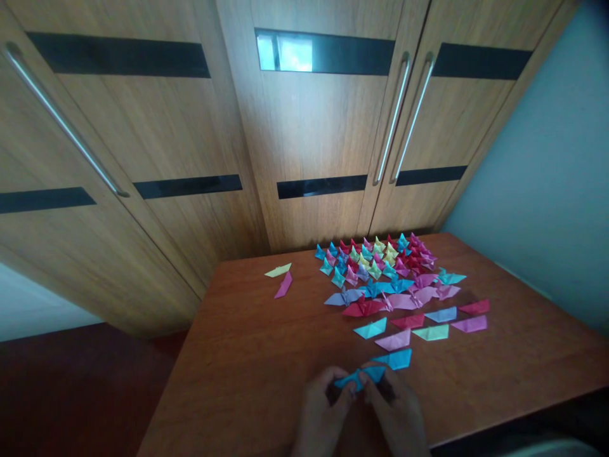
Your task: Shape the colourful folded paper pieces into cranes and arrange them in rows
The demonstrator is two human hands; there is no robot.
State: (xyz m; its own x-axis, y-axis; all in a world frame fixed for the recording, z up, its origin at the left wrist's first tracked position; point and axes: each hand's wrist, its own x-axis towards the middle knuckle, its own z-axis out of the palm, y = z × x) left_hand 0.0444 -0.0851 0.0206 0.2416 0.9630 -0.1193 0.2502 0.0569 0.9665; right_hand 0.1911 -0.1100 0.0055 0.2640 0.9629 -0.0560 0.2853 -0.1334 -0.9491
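Observation:
Both of my hands meet low over the near part of the wooden table (247, 381). My left hand (320, 409) and my right hand (397, 409) pinch a small folded blue paper piece (359, 377) between their fingertips, from the left and the right side. Just beyond it lies another folded blue paper (394, 359) flat on the table. Farther back spreads a cluster of many small coloured origami figures (375, 263), and in front of it lie several flat folded papers (419, 320) in pink, red, green and blue.
A yellow folded paper (278, 270) and a pink folded paper (283, 285) lie apart at the table's far left. Wooden wardrobe doors with long metal handles (392, 120) stand behind the table. A pale wall (547, 190) runs along the right; red floor (71, 393) shows at the left.

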